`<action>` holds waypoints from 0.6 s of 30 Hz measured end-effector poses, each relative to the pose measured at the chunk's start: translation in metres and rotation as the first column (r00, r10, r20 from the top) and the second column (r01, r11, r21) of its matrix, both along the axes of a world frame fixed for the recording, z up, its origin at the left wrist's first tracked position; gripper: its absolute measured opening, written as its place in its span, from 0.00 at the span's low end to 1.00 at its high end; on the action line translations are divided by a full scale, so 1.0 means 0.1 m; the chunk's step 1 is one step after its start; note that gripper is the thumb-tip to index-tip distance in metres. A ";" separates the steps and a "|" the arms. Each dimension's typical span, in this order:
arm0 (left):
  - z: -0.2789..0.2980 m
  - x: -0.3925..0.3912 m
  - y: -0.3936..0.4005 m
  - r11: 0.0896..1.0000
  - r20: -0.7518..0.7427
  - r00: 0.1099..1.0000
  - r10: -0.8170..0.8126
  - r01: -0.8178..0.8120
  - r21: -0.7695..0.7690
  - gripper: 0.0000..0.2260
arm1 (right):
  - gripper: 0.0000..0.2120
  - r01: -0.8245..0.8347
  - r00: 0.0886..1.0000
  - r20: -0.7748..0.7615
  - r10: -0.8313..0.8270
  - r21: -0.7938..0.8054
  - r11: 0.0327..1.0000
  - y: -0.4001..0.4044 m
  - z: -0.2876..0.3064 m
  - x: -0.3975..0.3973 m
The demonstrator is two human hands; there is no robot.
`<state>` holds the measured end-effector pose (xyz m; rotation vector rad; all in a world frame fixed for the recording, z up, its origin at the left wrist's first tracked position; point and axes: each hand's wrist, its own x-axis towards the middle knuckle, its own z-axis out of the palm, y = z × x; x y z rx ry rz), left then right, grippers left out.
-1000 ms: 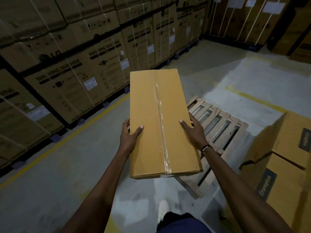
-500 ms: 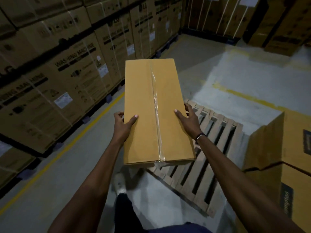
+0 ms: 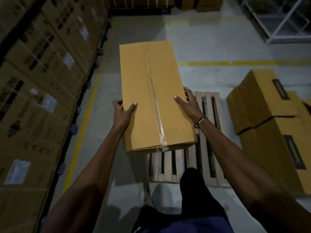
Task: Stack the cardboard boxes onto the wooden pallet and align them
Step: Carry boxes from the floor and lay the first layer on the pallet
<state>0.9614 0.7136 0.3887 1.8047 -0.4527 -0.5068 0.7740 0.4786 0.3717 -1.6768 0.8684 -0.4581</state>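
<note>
While both arms stretch out, the long taped cardboard box [image 3: 151,96] sits mid-frame, carried in the air over the wooden pallet [image 3: 207,132] at lower center. Left hand [image 3: 122,113] grips its left edge, thumb on top, fingers curled under. Right hand [image 3: 189,102] clamps the right edge the same way. Two more printed boxes [image 3: 269,118] are stacked at the right, just beside the pallet.

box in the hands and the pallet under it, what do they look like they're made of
Box: plain tan cardboard, matte, with folded flaps meeting along the top. A glossy clear tape strip seals the seam and catches the light. Pallet: pale bare wood, apparently unpainted, made of separate slats with dark gaps between. Both hands, left and right, hold the box's sides.
</note>
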 end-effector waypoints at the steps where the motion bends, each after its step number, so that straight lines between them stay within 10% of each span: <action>1: -0.01 0.12 -0.11 1.000 -0.012 1.000 -0.029 0.029 0.002 0.26 | 0.40 0.023 1.000 -0.015 -0.023 0.002 1.000 -0.07 0.00 0.06; 18: -1.73 1.45 -2.28 0.972 -0.161 0.970 -0.181 0.202 0.121 0.30 | 0.34 0.100 0.991 -0.099 -0.094 0.057 0.993 -1.92 -1.48 1.03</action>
